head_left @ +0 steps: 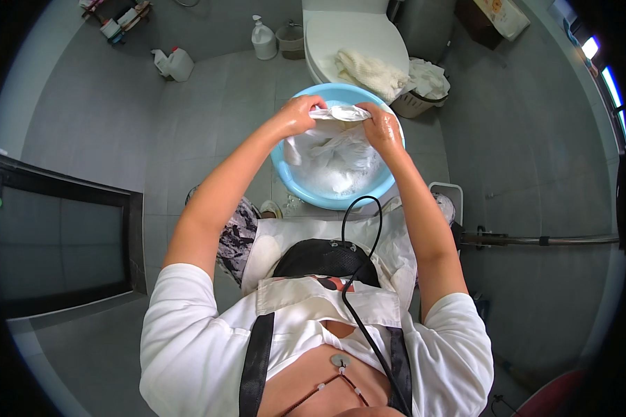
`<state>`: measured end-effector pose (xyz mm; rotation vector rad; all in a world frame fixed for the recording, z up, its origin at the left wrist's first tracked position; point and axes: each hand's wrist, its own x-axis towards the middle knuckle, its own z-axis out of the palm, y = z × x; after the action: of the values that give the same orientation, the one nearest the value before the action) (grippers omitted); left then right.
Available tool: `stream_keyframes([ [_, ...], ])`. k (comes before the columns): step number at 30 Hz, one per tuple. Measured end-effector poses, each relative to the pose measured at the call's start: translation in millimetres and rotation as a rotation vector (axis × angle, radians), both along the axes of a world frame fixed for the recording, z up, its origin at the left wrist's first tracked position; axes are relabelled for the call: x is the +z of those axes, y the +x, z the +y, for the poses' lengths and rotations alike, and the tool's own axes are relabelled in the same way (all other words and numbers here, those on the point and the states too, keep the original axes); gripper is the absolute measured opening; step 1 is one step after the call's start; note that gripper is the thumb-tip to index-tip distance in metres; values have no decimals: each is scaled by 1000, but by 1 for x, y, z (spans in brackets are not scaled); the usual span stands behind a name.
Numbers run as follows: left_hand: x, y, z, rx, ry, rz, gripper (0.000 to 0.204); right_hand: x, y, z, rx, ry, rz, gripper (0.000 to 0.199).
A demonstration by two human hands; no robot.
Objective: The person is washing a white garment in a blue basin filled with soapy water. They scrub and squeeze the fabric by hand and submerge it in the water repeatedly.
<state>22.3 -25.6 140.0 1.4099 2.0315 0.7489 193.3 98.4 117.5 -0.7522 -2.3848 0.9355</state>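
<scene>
Over a round light-blue basin, I hold a wet white cloth garment by its upper edge, stretched between both hands. My left hand grips one end of the edge, its fingers closed round the fabric. At the other end my right hand is closed on it too, thumb toward the middle, the skin wet and soapy. The rest of the cloth hangs down into the basin. White suds float in the water there. What kind of garment it is cannot be made out.
Behind the basin stands a white toilet with a cream knitted cloth on its lid. A bin with white contents is beside it. A pump bottle, small bucket and white jug stand along the wall. A black cable crosses my lap.
</scene>
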Motion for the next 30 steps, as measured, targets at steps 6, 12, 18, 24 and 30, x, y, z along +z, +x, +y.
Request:
stream_keyframes([
  [6, -31, -12, 5, 156, 271, 338, 23, 35, -2, 1, 66, -100, 129, 25],
  [12, -33, -20, 5, 291, 48, 554, 18, 57, 7, -7, 140, -284, 189, 23],
  [18, -57, -23, 22, 377, 167, -1318, 34, 36, 14, -43, 406, -90, 86, 30],
  [24, -43, 3, 14, 203, 366, -1742, 43, -31, 21, -13, 218, -516, 92, 19],
  [30, -25, 20, 3, 304, 467, -1836, 41, -110, 10, 23, -49, -780, 31, 49],
])
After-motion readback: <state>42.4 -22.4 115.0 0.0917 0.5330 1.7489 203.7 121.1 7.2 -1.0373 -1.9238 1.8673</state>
